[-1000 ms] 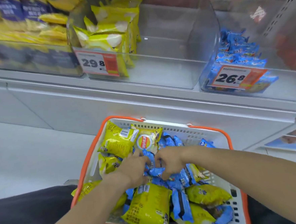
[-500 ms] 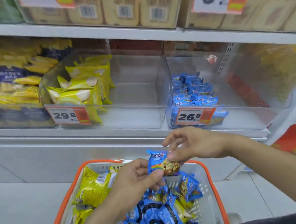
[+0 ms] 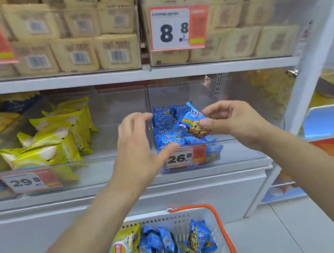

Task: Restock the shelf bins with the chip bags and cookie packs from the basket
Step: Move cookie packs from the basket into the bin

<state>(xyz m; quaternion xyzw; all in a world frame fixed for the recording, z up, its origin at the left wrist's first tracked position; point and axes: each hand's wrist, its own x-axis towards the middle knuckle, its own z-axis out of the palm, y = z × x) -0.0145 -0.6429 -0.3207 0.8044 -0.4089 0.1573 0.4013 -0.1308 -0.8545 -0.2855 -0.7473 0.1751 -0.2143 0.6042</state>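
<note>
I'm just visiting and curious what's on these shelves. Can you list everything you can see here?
Held cookie pack: one, blue, pinched in the right hand in front of the cookie bin.
Cookie packs: a pile, blue, in the clear bin behind the 26.8 tag.
Chip bags: several, yellow, in the bin behind the 29.8 tag.
Beige packs: many, top shelf, by the 8.8 tag.
Basket: one, white with orange rim, below, holding blue cookie packs and a yellow chip bag.
Left hand: open, holding nothing, before the shelf.
Right hand: pinching the held cookie pack.
</note>
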